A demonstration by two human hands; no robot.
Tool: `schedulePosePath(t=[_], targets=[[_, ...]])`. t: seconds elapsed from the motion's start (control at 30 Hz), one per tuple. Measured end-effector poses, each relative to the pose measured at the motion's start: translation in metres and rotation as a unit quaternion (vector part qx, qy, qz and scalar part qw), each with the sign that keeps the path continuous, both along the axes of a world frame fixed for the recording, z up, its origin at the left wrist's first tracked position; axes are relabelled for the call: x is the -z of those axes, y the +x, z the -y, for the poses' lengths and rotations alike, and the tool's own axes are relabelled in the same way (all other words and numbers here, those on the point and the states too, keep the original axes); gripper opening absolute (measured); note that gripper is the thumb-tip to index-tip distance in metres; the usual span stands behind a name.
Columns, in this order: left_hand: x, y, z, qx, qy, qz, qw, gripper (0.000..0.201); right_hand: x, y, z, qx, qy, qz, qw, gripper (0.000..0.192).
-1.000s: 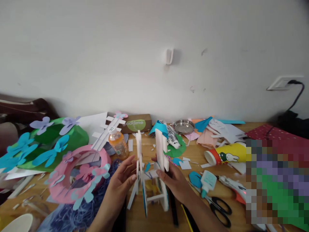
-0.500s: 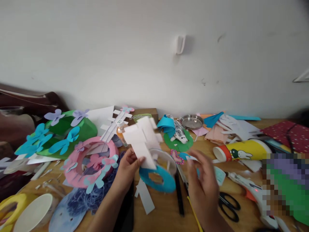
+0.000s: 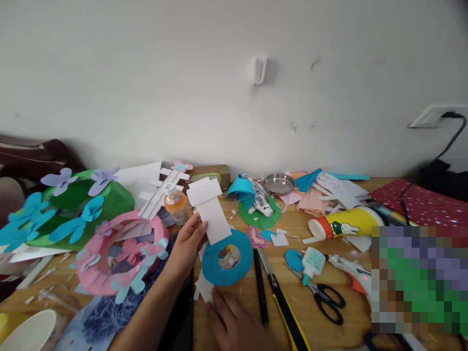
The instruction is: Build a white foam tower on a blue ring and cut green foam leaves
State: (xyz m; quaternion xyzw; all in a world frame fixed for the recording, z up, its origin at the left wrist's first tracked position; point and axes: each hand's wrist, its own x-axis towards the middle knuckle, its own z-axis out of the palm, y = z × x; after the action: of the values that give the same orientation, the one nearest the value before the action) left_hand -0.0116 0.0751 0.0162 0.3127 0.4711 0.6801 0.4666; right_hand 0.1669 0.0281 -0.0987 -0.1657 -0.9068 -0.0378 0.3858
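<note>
My left hand (image 3: pixel 190 241) pinches a long white paper piece (image 3: pixel 216 222) with another white piece (image 3: pixel 205 190) across its top. The lower end overlaps a flat blue paper ring (image 3: pixel 210 268); I cannot tell whether they are joined. Low in front, my right hand (image 3: pixel 234 319) reaches toward a white paper strip (image 3: pixel 205 288) on the table, its fingertips at the strip and its fingers stretched out, slightly blurred. A black stick-like piece (image 3: pixel 260 287) and a yellow-and-black utility knife (image 3: pixel 283 302) lie to the right of that hand.
Left stand a pink paper ring (image 3: pixel 87 273) with butterflies, a green paper piece (image 3: pixel 120 192) and an orange-capped-free bottle (image 3: pixel 177 202). Right lie a glue bottle (image 3: pixel 313 263), black scissors (image 3: pixel 323 297), a glue gun (image 3: pixel 347 268) and a yellow tube (image 3: pixel 351 223). A metal dish (image 3: pixel 279 184) sits behind.
My right hand has moved down and left, from beside the blue ring to the white strip. The ring now faces me more fully. The camera view has turned slightly right.
</note>
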Motion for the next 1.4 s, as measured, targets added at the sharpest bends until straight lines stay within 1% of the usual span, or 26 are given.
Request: schedulePosePath(t=[0.07,0.1,0.17,0.23,0.27,0.3,0.37,0.4,0.47,0.5,0.57,0.63,0.67,0.73,0.8,0.87,0.93,1.0,1.07,1.17,1.23,1.4], targets=[[0.001,-0.002,0.000,0.002,-0.001,0.006,1.000,0.045,-0.013,0.002,-0.006,-0.024,0.036,-0.016,0.999,0.035],[0.002,-0.002,0.000,0.003,-0.001,0.009,1.000,0.044,-0.021,0.003,-0.008,-0.034,0.040,-0.022,0.998,0.036],[0.001,-0.001,0.001,0.006,-0.001,0.017,1.000,0.044,-0.040,0.010,-0.012,-0.042,0.016,-0.039,0.998,0.035],[0.000,0.000,0.003,0.016,-0.004,0.027,0.999,0.044,-0.063,0.019,-0.017,-0.040,-0.062,-0.068,0.995,0.031],[0.000,0.002,0.004,0.021,-0.007,0.031,0.999,0.043,-0.075,0.024,-0.020,-0.035,-0.122,-0.086,0.988,0.030],[-0.001,0.003,0.006,0.024,-0.009,0.034,0.999,0.043,-0.088,0.029,-0.026,-0.021,-0.190,-0.110,0.975,0.028],[-0.001,0.007,0.009,0.032,0.002,0.042,0.999,0.046,-0.110,0.034,-0.040,0.031,-0.310,-0.173,0.934,0.026],[-0.001,0.010,0.010,0.039,0.017,0.047,0.998,0.052,-0.119,0.034,-0.049,0.065,-0.347,-0.209,0.912,0.025],[0.001,0.014,0.012,0.048,0.056,0.053,0.996,0.068,-0.131,0.027,-0.069,0.093,-0.395,-0.257,0.877,0.027],[0.002,0.016,0.012,0.051,0.073,0.048,0.995,0.073,-0.133,0.021,-0.078,0.087,-0.409,-0.272,0.867,0.028],[0.003,0.021,0.013,0.042,0.088,0.021,0.995,0.075,-0.133,0.006,-0.093,0.064,-0.430,-0.298,0.850,0.030],[0.003,0.026,0.013,0.012,0.079,-0.020,0.997,0.069,-0.129,-0.008,-0.102,0.044,-0.437,-0.325,0.837,0.029],[0.003,0.028,0.013,-0.010,0.065,-0.039,0.997,0.064,-0.127,-0.013,-0.104,0.036,-0.433,-0.336,0.836,0.029],[0.001,0.032,0.014,-0.057,0.039,-0.065,0.996,0.057,-0.124,-0.019,-0.106,0.017,-0.416,-0.330,0.847,0.025],[0.000,0.033,0.015,-0.072,0.026,-0.071,0.994,0.055,-0.124,-0.020,-0.106,0.001,-0.398,-0.317,0.861,0.022],[-0.001,0.033,0.016,-0.061,0.033,-0.070,0.995,0.054,-0.124,-0.017,-0.105,-0.008,-0.405,-0.310,0.860,0.023],[-0.003,0.033,0.017,-0.042,0.041,-0.073,0.996,0.051,-0.123,-0.014,-0.104,-0.019,-0.440,-0.303,0.845,0.028],[-0.005,0.034,0.017,-0.032,0.047,-0.076,0.995,0.048,-0.122,-0.011,-0.104,-0.028,-0.488,-0.293,0.822,0.033],[-0.007,0.035,0.017,-0.029,0.049,-0.074,0.996,0.047,-0.121,-0.009,-0.104,-0.034,-0.533,-0.296,0.792,0.035],[-0.010,0.036,0.016,-0.021,0.042,-0.068,0.997,0.045,-0.123,-0.008,-0.106,-0.047,-0.578,-0.306,0.755,0.036],[-0.013,0.037,0.016,-0.012,0.035,-0.069,0.997,0.043,-0.125,-0.007,-0.107,-0.054,-0.591,-0.308,0.743,0.035],[-0.020,0.039,0.017,-0.010,0.015,-0.082,0.996,0.037,-0.128,-0.005,-0.106,-0.060,-0.601,-0.315,0.732,0.036]])
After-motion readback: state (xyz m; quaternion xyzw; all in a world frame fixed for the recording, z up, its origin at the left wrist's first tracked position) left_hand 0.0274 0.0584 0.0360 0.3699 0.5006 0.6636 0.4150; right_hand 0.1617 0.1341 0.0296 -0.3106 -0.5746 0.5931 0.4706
